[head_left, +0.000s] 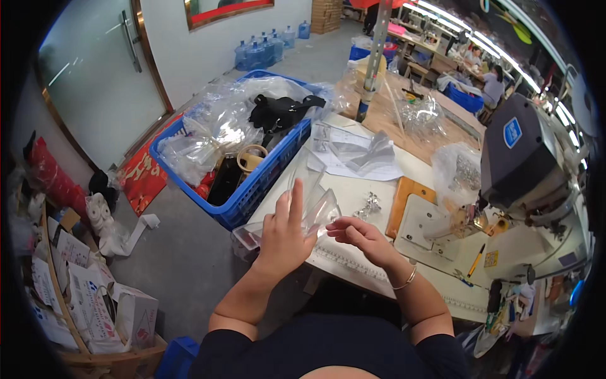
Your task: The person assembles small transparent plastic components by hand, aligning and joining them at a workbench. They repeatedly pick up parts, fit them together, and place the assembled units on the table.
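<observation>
My left hand (pixel 284 228) lies over clear plastic pieces at the near left corner of the white table, its index finger stretched out and its thumb apart. A curved, folded clear plastic piece (pixel 323 210) stands out just beyond it. From the right, my right hand (pixel 365 240) reaches to this piece's edge with fingers bent together in a pinch; its fingertips partly hide what they grip. Another clear plastic piece (pixel 246 236) sticks out left of my left wrist. Small shiny metal parts (pixel 368 205) lie in a loose pile beyond my right hand.
A blue crate (pixel 237 211) of plastic bags and black cloth stands at left. Papers (pixel 350 155) lie at the table's far side. A sewing machine (pixel 527 158) rises at right, near a tan block (pixel 409 201). A ruler strip (pixel 347 259) edges the table; boxes (pixel 136 312) stand lower left.
</observation>
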Demonstrator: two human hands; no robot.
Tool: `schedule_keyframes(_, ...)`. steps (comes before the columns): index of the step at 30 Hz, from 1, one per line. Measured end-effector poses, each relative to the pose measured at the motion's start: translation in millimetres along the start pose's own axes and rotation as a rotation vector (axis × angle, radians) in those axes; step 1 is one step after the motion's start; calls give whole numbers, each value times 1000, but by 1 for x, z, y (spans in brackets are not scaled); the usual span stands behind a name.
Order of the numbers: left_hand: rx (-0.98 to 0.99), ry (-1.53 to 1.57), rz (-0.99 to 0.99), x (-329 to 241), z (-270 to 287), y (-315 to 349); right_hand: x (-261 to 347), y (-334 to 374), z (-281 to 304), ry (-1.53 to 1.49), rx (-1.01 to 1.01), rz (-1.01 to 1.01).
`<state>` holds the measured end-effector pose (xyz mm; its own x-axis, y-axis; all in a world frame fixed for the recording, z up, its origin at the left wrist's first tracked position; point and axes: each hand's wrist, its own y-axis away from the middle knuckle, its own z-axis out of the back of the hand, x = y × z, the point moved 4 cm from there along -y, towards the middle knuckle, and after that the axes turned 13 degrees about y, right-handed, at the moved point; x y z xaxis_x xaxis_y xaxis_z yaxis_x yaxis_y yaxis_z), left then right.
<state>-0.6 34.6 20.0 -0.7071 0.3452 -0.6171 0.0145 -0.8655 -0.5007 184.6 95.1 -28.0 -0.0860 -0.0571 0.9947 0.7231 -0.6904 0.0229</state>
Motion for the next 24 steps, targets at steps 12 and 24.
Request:
schedule_keyframes(12,409,-420,268,40,-87,0,-78,37,-14,-295,-478,-176)
schedule_keyframes(24,308,-224,273,47,-73,-1,-65,36,-4,-148,-440,-292)
